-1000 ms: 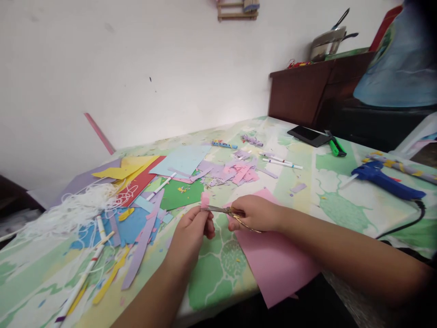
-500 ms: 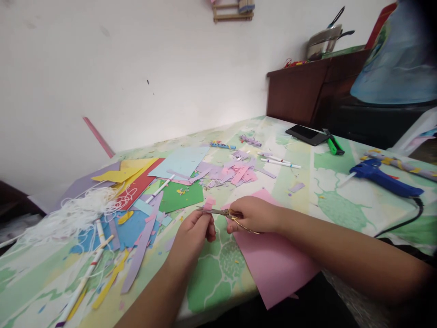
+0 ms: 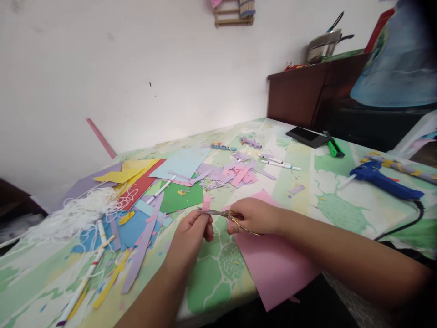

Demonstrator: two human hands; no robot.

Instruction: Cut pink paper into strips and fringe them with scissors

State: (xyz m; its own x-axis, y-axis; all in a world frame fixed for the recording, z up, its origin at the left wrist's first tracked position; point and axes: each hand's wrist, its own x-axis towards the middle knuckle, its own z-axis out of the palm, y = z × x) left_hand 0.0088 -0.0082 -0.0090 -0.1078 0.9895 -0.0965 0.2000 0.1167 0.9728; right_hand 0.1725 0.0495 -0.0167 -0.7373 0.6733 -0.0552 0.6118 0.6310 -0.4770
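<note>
1. The left hand (image 3: 189,234) is pinched on a pink strip (image 3: 206,202); the right hand (image 3: 257,216) is closed around scissors (image 3: 216,212).
2. The pink strip stands above the left hand's fingertips, with the scissors across it; how far they are closed cannot be told.
3. A moment ago its top leaned right; now it is upright, so the cut seems unfinished.
4. A pink sheet (image 3: 275,271) lies below the right hand; paper scraps (image 3: 239,175) lie beyond both hands on the counter (image 3: 211,294).
</note>
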